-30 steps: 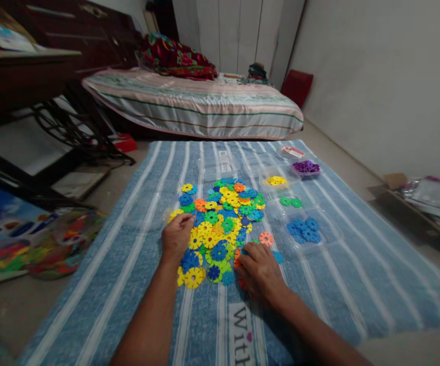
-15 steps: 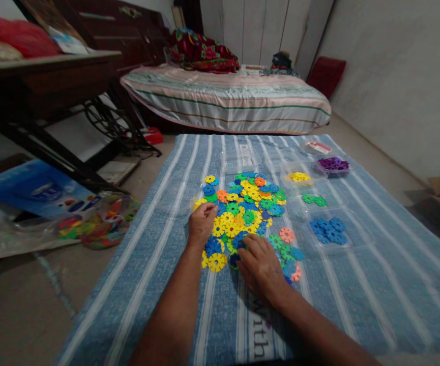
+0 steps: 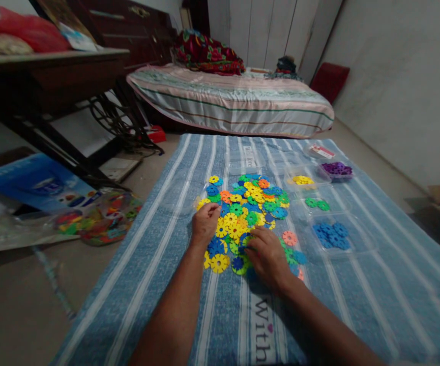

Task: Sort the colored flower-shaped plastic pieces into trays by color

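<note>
1. Snowflake discs (image 3: pixel 248 208): mixed-colour heap at the middle of the striped blanket (image 3: pixel 357 290), lying flat and overlapping.
2. Left hand (image 3: pixel 204 223): just left of blanket centre, fingers curled under. Cannot tell if they pinch a disc.
3. Right hand (image 3: pixel 267 256): nearer blanket edge, fingers spread flat on discs.
4. Discs probably light, stiff, thin, and best pinched at the notched rim.

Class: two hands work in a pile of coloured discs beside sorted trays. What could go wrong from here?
The right hand rests on the pile of discs; a sweep could scatter loose ones, like the orange disc, over the blanket. The clear tray of blue discs sits close by, so strays might mix in. The left hand covers some discs, which may be overlooked.
</note>
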Tool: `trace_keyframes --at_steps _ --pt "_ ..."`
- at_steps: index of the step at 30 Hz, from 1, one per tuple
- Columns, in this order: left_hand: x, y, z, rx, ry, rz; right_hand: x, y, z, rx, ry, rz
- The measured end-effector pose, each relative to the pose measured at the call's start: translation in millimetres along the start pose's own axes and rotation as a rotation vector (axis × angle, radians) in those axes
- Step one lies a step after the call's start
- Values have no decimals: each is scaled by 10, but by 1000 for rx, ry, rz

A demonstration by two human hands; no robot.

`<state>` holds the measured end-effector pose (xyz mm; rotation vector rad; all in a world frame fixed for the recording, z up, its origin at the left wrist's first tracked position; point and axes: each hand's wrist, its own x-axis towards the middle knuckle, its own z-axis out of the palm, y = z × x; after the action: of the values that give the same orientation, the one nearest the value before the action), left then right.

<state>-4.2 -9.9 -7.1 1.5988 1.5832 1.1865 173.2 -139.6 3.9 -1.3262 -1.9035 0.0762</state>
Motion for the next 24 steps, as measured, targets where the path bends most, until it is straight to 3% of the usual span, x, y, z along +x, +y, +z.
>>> trace_keyframes --at_steps 3,6,11,14,17,21,24 --pt "-2 4 -1 1 1 -6 7 35 -177 55 42 -10" --pt "-6 6 1 6 5 -9 32 158 -506 -13 94 17" --pt "-1 -2 11 10 0 -11 34 593 -1173 -411 362 131" --pt "8 -5 16 5 1 -13 1 725 -1315 -552 405 147" --pt "14 -6 16 3 1 -11 -18 611 -1105 -449 334 95" --pt "16 -14 12 -1 6 -8 37 302 -532 -266 125 12" --pt "17 -22 10 5 17 -2 122 139 -176 -259 -43 20"
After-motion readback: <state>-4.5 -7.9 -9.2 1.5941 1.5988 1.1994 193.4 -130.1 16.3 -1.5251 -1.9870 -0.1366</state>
